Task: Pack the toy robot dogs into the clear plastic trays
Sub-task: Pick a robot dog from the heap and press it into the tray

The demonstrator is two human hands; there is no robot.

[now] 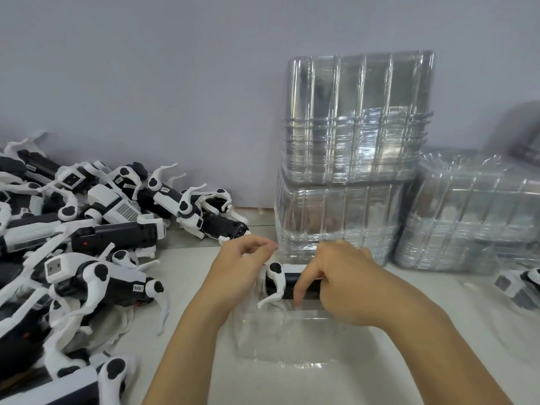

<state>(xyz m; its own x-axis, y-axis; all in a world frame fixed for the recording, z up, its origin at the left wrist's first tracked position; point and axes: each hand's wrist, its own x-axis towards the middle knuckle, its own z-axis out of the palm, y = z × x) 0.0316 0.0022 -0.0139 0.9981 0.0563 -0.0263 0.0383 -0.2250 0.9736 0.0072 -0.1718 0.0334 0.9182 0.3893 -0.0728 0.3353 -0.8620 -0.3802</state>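
Now we log, left to right: heap of toy dogs (73, 244) left of the open tray (292, 337); left hand (242, 258) loosely curled, holding nothing; right hand (336, 276) grips 1 dog (280, 283) at the tray's far end.

Both bare forearms reach forward, close together. Left hand (244, 260) has fingers loosely curled, wrist bent. Right hand (330, 276) is palm-down, its fingers curled downward.

Both hands — left hand (242, 258), right hand (336, 276) — hold a toy dog (287, 283) over a clear tray (292, 340).
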